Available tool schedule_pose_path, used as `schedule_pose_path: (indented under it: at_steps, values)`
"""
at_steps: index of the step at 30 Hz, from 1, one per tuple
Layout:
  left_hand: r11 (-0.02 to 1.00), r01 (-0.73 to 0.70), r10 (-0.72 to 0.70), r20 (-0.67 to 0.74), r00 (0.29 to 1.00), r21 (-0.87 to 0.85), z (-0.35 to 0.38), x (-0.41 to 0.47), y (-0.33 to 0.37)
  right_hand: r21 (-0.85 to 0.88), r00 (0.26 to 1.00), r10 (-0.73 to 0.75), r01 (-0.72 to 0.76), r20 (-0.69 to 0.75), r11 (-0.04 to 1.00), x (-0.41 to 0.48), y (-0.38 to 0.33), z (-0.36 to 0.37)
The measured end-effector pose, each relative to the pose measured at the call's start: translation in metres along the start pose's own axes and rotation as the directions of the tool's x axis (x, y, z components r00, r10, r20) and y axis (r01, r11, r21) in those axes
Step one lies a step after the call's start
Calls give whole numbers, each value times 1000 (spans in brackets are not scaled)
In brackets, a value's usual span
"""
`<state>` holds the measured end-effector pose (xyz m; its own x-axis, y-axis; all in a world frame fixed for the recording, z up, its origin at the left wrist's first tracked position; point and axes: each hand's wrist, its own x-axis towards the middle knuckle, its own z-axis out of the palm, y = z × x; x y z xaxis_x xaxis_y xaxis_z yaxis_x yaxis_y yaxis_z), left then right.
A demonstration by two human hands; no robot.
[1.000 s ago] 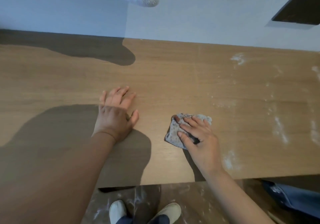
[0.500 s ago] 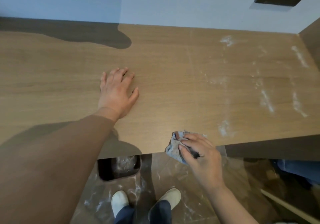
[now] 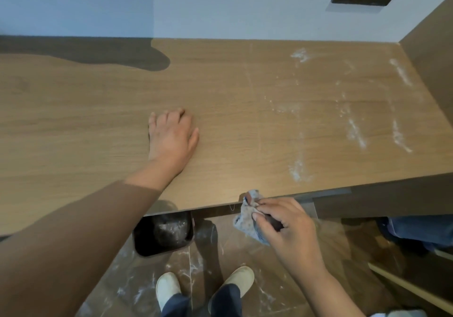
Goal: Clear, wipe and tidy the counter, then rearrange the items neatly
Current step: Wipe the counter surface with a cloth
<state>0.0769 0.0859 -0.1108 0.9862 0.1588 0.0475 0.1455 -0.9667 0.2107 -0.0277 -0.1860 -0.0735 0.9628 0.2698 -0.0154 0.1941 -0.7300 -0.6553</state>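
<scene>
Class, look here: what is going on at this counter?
A person is wiping a wooden counter. The right hand grips a cloth at the counter's front edge. A dark bin stands on the floor below that edge. The left hand rests on the counter. White powder streaks on the right part are not yet wiped.

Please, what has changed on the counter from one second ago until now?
The right hand, gripping the cloth, drew it toward the person, from the top of the counter to its near edge. Most of the cloth now hangs past that edge. Nothing was let go. The left hand stays resting on the counter, and the white powder streaks on the right side remain unwiped.
</scene>
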Motion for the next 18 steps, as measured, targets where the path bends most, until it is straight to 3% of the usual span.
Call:
schedule_pose_path:
  at_steps: [5,18]
  values:
    - [995,-17,13,-36,999,-97,3,-10,32,19,992,-80,82,-93,996,30,3,-28]
    - [988,151,-152,-74,986,-23,24,36,42,38,950,-229,242,-211,970,178,23,-57]
